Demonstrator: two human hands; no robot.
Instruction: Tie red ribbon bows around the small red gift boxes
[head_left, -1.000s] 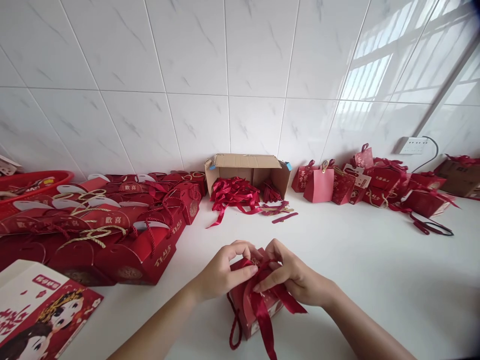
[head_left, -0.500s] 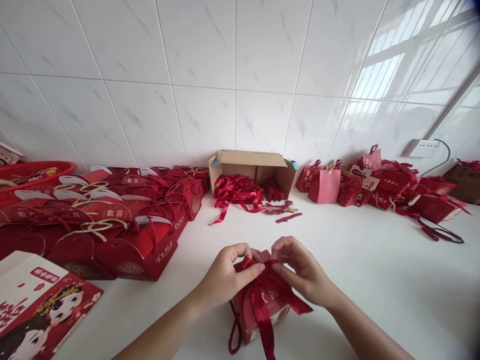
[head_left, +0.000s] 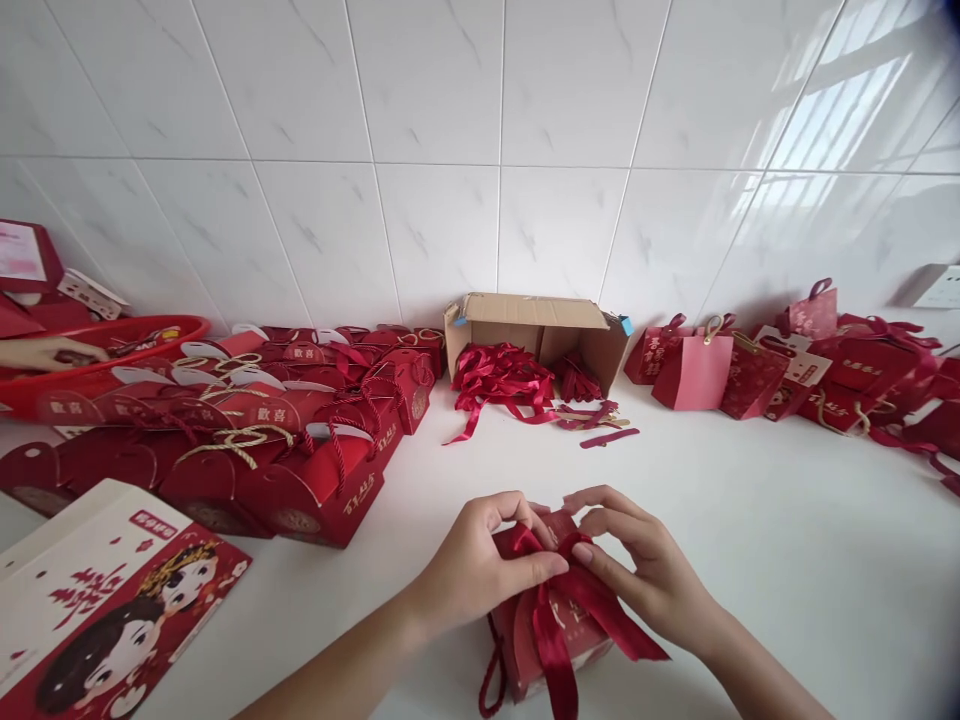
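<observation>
A small red gift box (head_left: 525,640) with pale lettering stands on the white table in front of me. Dark red satin ribbon (head_left: 553,640) is looped into a bow on its top, two tails hanging down the front. My left hand (head_left: 487,550) pinches the bow's left side between thumb and fingers. On the other side, my right hand (head_left: 637,565) has its thumb and fingers closed on the right part of the bow near the knot. The knot is partly covered by my fingers. A twisted red cord handle (head_left: 491,680) hangs at the box's left side.
Rows of red gift boxes (head_left: 322,500) fill the left, behind a printed carton (head_left: 150,600). Another person's hand (head_left: 52,352) reaches into a red basket (head_left: 176,328). A cardboard box (head_left: 536,310) holds ribbons by the wall; small bags (head_left: 694,372) stand right.
The view has turned left, so everything sits further right in it. Another person's hand now shows at the red basket. My hands stay at the bow, with my right fingers slightly shifted.
</observation>
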